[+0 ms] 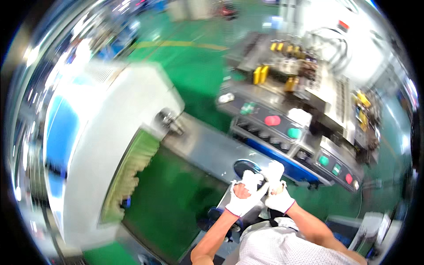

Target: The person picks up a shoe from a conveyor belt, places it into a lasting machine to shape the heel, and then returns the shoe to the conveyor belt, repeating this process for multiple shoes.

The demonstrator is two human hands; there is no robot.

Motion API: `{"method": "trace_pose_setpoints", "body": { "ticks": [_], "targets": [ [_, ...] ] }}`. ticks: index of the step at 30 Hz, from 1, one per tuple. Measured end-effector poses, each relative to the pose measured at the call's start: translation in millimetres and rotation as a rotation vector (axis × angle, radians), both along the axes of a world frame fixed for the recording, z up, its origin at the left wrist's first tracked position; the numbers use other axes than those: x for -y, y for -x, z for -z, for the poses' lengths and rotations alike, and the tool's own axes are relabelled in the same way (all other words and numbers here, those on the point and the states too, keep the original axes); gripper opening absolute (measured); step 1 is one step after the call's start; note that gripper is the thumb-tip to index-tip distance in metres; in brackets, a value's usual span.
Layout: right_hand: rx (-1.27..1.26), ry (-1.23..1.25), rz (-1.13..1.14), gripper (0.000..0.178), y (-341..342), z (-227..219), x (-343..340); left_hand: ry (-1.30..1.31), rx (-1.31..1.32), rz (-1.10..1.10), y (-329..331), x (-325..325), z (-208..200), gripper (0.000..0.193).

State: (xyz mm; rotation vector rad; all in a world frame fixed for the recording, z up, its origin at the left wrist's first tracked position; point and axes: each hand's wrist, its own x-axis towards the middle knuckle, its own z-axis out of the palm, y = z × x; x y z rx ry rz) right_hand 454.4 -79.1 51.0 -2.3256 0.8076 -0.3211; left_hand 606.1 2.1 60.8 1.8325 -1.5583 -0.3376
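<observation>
Both my hands wear white gloves with dark red cuff edges, and bare skin shows at a patch on each. My left hand (244, 201) and my right hand (280, 199) are close together in front of my body. Pale, overexposed white shapes reach up from both; glove fingers and any white cloth cannot be told apart. Just beyond my left hand is a dark, shiny round disc (246, 167) beside a grey metal beam. Blur and glare hide whether either hand holds anything.
To the right stands a machine with a control panel (276, 120) bearing red and green buttons, with metal fixtures and yellow parts above. A large white machine (104, 132) with a green brush-like strip (130, 179) fills the left. A grey beam (207, 142) joins them over green floor.
</observation>
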Motion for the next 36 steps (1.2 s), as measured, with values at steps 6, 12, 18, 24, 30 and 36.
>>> {"method": "trace_pose_setpoints", "body": {
  "ticks": [6, 12, 18, 24, 30, 36],
  "targets": [
    [0.377, -0.775, 0.482, 0.060, 157.8, -48.8, 77.3, 0.321, -0.030, 0.334, 98.1, 146.4, -97.9, 0.073],
    [0.962, -1.035, 0.916, 0.037, 311.5, -62.1, 53.8, 0.269, -0.290, 0.395, 225.1, 274.8, -98.5, 0.069],
    [1.489, -0.959, 1.075, 0.035, 362.0, -60.1, 65.4, 0.055, -0.187, 0.420, 330.9, 448.9, -10.9, 0.066],
    [1.416, -0.905, 1.282, 0.053, 409.2, -31.2, 43.0, -0.096, -0.107, 0.180, 403.8, 577.0, 52.4, 0.070],
    [1.115, -0.857, 1.405, 0.062, 419.9, 3.8, 20.5, -0.245, 0.175, 0.149, 403.0, 619.7, 53.6, 0.069],
    [0.779, -0.473, 1.354, 0.042, 416.6, -23.2, 104.2, -0.215, -0.147, 0.238, 365.0, 559.0, -60.3, 0.073]
  ]
}}
